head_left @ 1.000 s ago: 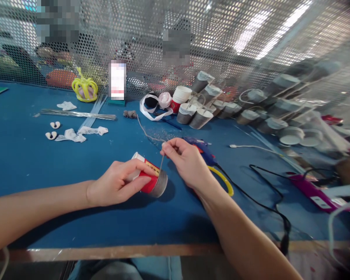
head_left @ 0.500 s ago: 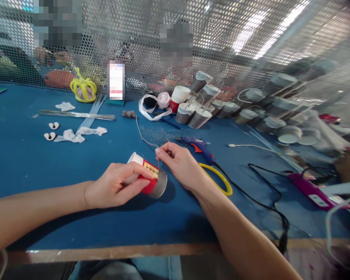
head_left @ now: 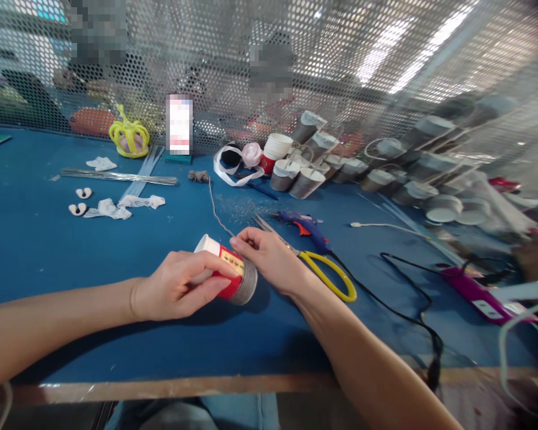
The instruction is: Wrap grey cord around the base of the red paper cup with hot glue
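My left hand [head_left: 183, 283] is closed around a red and white paper cup [head_left: 228, 263] lying on its side, tilted, with its base toward the right. Grey cord [head_left: 245, 285] is wound in a band round the base end. In a pinch at the cup's upper right, my right hand [head_left: 266, 254] holds the grey cord [head_left: 218, 216], which runs back to a small grey bundle [head_left: 198, 176]. Scissors with yellow handles [head_left: 332, 275] lie beneath and beside my right wrist. Just beyond them rests a blue glue gun [head_left: 302, 224] with an orange trigger.
Grey-wrapped cups [head_left: 309, 181] crowd the back right. A purple power strip [head_left: 475, 295] and black cable [head_left: 412, 322] lie at right. Metal wires [head_left: 116, 175], white fabric scraps [head_left: 110, 209] and a yellow basket-like piece [head_left: 129, 134] sit at left. A perforated screen [head_left: 215, 71] stands behind.
My right hand has moved slightly left and down toward the cup, bringing the cord closer to it. More of the scissors shows. My left hand and the cup have hardly moved.
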The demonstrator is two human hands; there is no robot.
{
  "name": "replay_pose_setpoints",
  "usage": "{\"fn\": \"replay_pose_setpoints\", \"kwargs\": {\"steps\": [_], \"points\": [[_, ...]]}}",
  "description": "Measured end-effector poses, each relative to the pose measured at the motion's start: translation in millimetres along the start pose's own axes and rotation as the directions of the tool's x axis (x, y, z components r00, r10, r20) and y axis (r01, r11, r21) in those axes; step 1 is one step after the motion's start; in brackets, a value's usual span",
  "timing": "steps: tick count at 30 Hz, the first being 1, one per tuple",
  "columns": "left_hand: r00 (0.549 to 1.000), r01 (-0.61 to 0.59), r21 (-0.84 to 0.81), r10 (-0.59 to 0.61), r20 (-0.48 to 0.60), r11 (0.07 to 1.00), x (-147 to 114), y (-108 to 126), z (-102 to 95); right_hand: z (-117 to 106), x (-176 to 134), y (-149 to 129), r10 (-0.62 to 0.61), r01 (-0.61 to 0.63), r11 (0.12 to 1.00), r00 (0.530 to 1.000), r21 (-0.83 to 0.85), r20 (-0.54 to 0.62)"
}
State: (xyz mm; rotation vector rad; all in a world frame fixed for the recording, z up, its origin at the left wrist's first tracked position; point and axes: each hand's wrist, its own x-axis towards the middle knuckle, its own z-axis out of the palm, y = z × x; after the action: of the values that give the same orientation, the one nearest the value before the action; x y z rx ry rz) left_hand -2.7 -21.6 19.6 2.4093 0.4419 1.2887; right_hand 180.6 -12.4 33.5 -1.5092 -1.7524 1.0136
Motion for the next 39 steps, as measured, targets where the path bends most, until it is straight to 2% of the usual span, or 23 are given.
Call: {"fn": "replay_pose_setpoints", "kwargs": {"steps": [11, 17, 22, 28, 32, 35, 37, 39], "points": [[1.0, -0.014, -0.019, 0.014, -0.011, 1.0, -1, -1, -0.6, 1, 3, 4, 0.064, -0.08, 0.99, 0.988, 0.114, 0.138], [0.999, 0.047, -0.025, -0.048, -0.008, 0.999, 0, 1, -1.8, 3, 3, 4, 0.091, -0.115, 0.979, 0.985, 0.167, 0.147], [0.993, 0.11, -0.109, -0.113, -0.019, 0.988, 1, 1, -2.2, 4, 4, 6, 0.115, -0.145, 0.969, 0.981, 0.202, 0.156], [0.991, 0.123, -0.131, -0.128, -0.026, 0.984, 2, 2, -2.5, 6, 3, 4, 0.125, -0.159, 0.962, 0.98, 0.224, 0.157], [0.991, 0.128, -0.136, -0.132, -0.02, 0.982, 1, 1, -2.6, 7, 6, 6, 0.12, -0.142, 0.968, 0.986, 0.206, 0.118], [0.99, 0.135, -0.112, -0.138, -0.026, 0.985, 1, -2, -2.3, 0, 9, 7, 0.1, -0.1, 0.98, 0.995, 0.174, 0.013], [0.983, 0.164, -0.054, -0.168, -0.069, 0.985, 1, -5, -1.7, -9, 9, 6, 0.079, -0.067, 0.986, 0.994, 0.153, -0.074], [0.972, 0.2, -0.009, -0.199, -0.126, 0.98, 0, -9, -0.7, -16, 5, 1, 0.065, -0.052, 0.985, 0.995, 0.165, -0.073]]}}
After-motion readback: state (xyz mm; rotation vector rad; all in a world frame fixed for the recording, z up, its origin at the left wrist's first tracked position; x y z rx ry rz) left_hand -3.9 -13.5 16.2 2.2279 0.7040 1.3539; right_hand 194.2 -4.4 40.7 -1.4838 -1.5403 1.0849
